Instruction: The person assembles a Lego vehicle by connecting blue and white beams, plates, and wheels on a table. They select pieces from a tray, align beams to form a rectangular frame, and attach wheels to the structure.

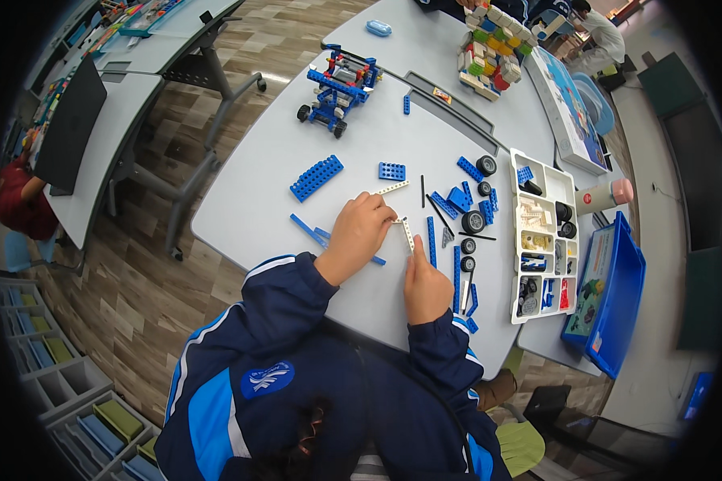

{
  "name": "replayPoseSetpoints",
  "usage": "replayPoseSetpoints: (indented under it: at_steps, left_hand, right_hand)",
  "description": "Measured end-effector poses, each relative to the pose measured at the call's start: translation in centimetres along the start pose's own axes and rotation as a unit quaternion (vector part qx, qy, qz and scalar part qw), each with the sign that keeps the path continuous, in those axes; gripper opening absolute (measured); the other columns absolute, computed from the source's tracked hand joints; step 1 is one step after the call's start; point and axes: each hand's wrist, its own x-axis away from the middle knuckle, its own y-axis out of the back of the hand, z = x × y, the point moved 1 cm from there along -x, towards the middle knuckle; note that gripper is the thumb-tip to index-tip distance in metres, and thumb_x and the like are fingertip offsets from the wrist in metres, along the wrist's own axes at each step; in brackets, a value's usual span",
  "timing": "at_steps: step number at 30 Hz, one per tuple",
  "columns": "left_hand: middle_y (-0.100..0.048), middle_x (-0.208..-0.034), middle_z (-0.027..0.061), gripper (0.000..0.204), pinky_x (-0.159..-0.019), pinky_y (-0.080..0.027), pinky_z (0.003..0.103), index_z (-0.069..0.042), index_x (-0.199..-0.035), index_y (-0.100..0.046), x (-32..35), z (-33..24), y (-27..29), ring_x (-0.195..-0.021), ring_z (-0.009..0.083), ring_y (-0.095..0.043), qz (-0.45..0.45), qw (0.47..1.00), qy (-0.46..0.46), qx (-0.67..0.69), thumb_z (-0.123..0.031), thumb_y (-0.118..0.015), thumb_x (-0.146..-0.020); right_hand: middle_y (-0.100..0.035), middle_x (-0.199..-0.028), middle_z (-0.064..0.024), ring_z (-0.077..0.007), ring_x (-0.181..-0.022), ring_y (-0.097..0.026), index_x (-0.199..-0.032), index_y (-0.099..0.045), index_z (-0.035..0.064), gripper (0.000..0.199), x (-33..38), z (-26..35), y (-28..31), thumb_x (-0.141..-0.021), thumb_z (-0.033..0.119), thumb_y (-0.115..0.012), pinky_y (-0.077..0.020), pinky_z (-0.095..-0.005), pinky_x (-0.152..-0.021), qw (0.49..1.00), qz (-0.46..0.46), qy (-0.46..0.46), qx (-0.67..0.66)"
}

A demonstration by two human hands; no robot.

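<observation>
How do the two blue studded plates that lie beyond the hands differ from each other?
The long blue plate is clearly longer than the small blue plate and lies slanted, while the small blue plate sits nearly square to the view. The long blue plate is farther left, away from the left hand; the small blue plate is just above the white beam by that hand. Both are blue, studded and flat on the grey table.

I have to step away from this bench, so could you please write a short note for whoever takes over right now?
Left hand: resting on the grey table, fingertips at a white holed beam.
Right hand: pinching a second white beam.
Nearby: loose blue beams, black wheels, blue plate, white parts tray.
Done: a blue wheeled model stands at the far edge.
Left: the white beams are not joined yet.
</observation>
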Motion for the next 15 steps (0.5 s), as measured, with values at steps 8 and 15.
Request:
replayPoseSetpoints:
  at_steps: [8,15]
  left_hand:
    - [-0.065,-0.09,0.0054,0.008,-0.079,-0.05,0.039,-0.005,-0.092,-0.076,0.06,-0.02,0.06,-0.092,0.0266,-0.06,-0.003,1.0,-0.005,-0.009,-0.005,-0.073,-0.084]
    - [-0.066,-0.093,0.0055,0.013,-0.08,-0.049,0.039,-0.005,-0.095,-0.076,-0.15,-0.11,0.1,-0.093,0.0267,-0.06,0.003,1.0,-0.014,-0.02,-0.005,-0.074,-0.082]
  right_hand:
    - [-0.06,-0.058,-0.0075,-0.0274,-0.045,-0.058,-0.14,-0.06,0.0038,0.051,0.04,-0.02,-0.13,-0.09,0.006,-0.059,-0.0436,-0.0402,-0.045,0.999,-0.009,0.042,0.016]
    - [-0.059,-0.055,-0.0055,-0.0247,-0.044,-0.058,-0.14,-0.06,0.002,0.055,-0.21,0.4,-0.35,-0.086,0.006,-0.06,-0.0431,-0.0371,-0.044,0.996,0.012,0.049,0.073]
